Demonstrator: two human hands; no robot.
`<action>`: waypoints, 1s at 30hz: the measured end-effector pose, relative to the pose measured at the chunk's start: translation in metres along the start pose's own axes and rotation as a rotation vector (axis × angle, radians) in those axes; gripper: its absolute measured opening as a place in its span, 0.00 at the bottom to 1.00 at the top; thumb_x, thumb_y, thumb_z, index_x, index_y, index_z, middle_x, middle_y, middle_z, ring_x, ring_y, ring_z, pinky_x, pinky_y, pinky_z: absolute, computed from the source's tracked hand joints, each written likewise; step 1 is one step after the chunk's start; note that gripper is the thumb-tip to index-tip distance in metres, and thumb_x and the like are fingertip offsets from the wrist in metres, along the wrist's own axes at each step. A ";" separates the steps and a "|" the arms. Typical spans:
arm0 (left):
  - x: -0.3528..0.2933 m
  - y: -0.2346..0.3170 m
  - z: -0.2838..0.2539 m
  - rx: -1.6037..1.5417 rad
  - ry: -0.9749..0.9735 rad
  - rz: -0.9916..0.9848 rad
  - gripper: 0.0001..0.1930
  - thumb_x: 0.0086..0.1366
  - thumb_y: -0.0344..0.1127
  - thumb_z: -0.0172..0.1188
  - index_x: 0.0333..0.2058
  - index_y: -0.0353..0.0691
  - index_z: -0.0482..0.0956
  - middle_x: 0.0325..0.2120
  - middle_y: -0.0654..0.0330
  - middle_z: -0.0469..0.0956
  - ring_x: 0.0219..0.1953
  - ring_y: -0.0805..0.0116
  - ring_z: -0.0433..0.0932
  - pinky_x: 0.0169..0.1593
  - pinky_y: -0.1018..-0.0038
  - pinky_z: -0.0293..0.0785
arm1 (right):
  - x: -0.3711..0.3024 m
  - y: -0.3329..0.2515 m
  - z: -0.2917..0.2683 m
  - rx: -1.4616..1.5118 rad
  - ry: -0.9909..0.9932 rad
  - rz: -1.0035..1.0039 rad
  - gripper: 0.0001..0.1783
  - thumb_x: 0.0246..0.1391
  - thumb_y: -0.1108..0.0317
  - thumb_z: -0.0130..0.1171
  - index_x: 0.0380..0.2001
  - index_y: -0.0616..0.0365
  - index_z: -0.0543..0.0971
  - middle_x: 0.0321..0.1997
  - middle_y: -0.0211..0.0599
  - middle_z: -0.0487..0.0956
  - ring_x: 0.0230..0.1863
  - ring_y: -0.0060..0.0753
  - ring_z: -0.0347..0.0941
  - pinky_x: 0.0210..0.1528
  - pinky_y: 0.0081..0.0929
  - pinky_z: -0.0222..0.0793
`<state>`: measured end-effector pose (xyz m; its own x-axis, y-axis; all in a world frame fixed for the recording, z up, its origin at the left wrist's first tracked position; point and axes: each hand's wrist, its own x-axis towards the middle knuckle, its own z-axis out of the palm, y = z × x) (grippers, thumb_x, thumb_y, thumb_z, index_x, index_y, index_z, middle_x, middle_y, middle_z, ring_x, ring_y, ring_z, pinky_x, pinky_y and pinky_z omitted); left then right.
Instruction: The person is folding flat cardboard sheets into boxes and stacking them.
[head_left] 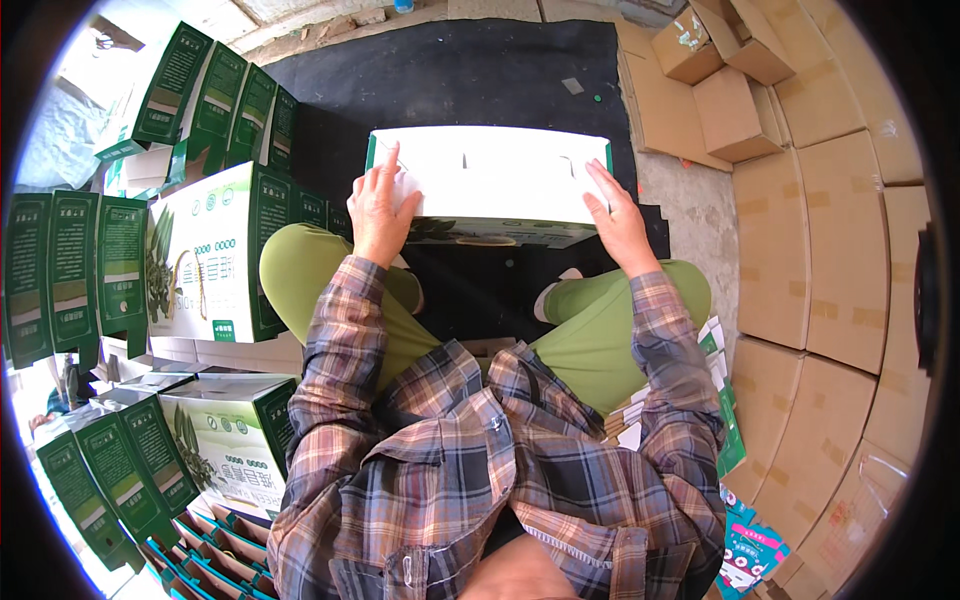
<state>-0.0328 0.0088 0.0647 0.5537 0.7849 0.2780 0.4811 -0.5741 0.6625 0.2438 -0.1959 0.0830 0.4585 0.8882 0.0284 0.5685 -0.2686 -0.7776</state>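
Note:
Between my hands, in front of my knees, is a white-and-green printed cardboard carton (pixel 490 170), its white side with small slits turned up. My left hand (pixel 378 212) grips its left end, with the index finger stretched over the corner and the thumb by the near edge. At the opposite end my right hand (pixel 622 220) holds the right corner, fingers on the white panel's edge. The carton's near side carries a green plant print and lies in shade. Its underside is hidden.
Finished-looking green-and-white cartons (pixel 205 260) stand stacked on my left. A black mat (pixel 450 75) covers the floor ahead. Brown cardboard boxes (pixel 800 240) form a wall on the right, with open brown boxes (pixel 740 110) at the far right. Flat carton pieces (pixel 715 370) lie beside my right knee.

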 end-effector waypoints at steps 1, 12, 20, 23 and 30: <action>0.000 0.001 0.001 0.131 0.014 0.091 0.33 0.53 0.34 0.62 0.59 0.50 0.64 0.48 0.60 0.72 0.48 0.55 0.68 0.53 0.62 0.64 | -0.002 -0.005 0.003 -0.183 0.050 -0.080 0.34 0.52 0.46 0.56 0.60 0.46 0.65 0.69 0.38 0.53 0.64 0.46 0.56 0.61 0.36 0.58; -0.005 0.018 -0.005 0.425 -0.245 0.235 0.26 0.53 0.54 0.61 0.51 0.57 0.74 0.51 0.68 0.70 0.56 0.61 0.61 0.55 0.44 0.52 | -0.009 -0.030 0.010 -0.592 0.013 -0.126 0.38 0.34 0.59 0.71 0.54 0.42 0.72 0.66 0.38 0.57 0.61 0.51 0.57 0.60 0.44 0.59; -0.007 0.016 -0.006 0.452 -0.311 0.214 0.25 0.52 0.54 0.61 0.50 0.57 0.75 0.49 0.70 0.71 0.53 0.62 0.63 0.54 0.45 0.51 | -0.010 -0.032 0.010 -0.623 0.013 -0.176 0.30 0.35 0.57 0.70 0.47 0.45 0.77 0.62 0.40 0.61 0.60 0.52 0.57 0.56 0.42 0.63; -0.009 0.021 -0.008 0.448 -0.277 0.214 0.25 0.53 0.50 0.63 0.51 0.54 0.74 0.49 0.67 0.71 0.53 0.60 0.63 0.54 0.49 0.54 | -0.013 -0.031 0.010 -0.469 0.047 -0.137 0.28 0.41 0.57 0.67 0.49 0.48 0.75 0.62 0.40 0.62 0.59 0.50 0.59 0.58 0.39 0.61; 0.029 -0.045 -0.007 -0.553 0.341 -0.541 0.24 0.64 0.46 0.52 0.56 0.44 0.67 0.45 0.58 0.72 0.39 0.68 0.72 0.44 0.75 0.68 | 0.008 0.002 -0.024 0.512 0.266 0.615 0.25 0.62 0.50 0.43 0.53 0.56 0.70 0.48 0.39 0.74 0.47 0.38 0.72 0.47 0.39 0.69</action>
<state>-0.0430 0.0587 0.0478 0.0642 0.9971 -0.0398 0.1694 0.0284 0.9851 0.2648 -0.1980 0.0967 0.7671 0.5041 -0.3966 -0.1860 -0.4170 -0.8897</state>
